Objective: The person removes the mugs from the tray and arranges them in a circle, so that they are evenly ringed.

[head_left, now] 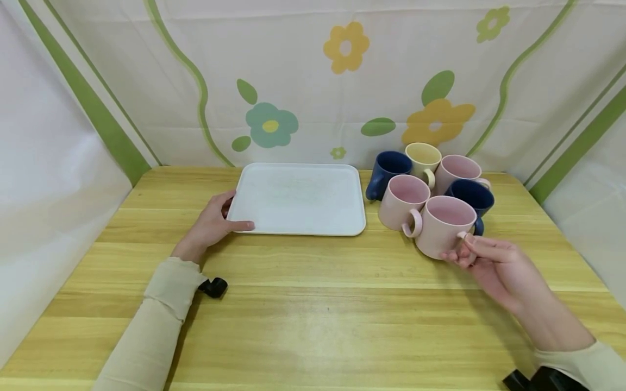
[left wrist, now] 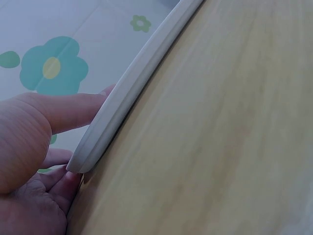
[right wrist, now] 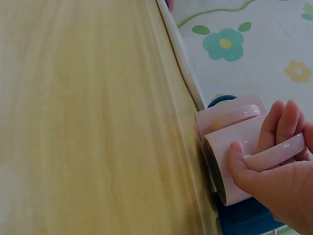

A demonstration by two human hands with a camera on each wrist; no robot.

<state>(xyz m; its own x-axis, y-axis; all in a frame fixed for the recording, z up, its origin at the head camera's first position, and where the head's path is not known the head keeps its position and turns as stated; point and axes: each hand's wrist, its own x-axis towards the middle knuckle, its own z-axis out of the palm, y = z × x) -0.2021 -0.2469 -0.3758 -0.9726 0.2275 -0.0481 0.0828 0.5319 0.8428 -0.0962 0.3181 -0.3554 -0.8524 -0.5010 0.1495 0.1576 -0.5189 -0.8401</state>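
Note:
At the left end of a white rectangular tray (head_left: 298, 202), my left hand (head_left: 211, 221) grips the near corner, thumb over the rim and fingers at the side and underneath. The left wrist view shows the thumb (left wrist: 73, 110) against the tray's rim (left wrist: 110, 115). On the right, my right hand (head_left: 504, 271) holds the front pink mug (head_left: 437, 236) by its handle. Seen from the right wrist, the fingers pass through that handle (right wrist: 281, 152) and the mug's dark underside shows. A second pink mug (head_left: 398, 209) stands close by on its left.
Behind the held mug cluster a navy mug (head_left: 388, 168), a yellow mug (head_left: 423, 157), a third pink mug (head_left: 457, 171) and another navy mug (head_left: 476, 198). The wooden table (head_left: 318, 304) ends at a flowered curtain (head_left: 303, 65) at the back.

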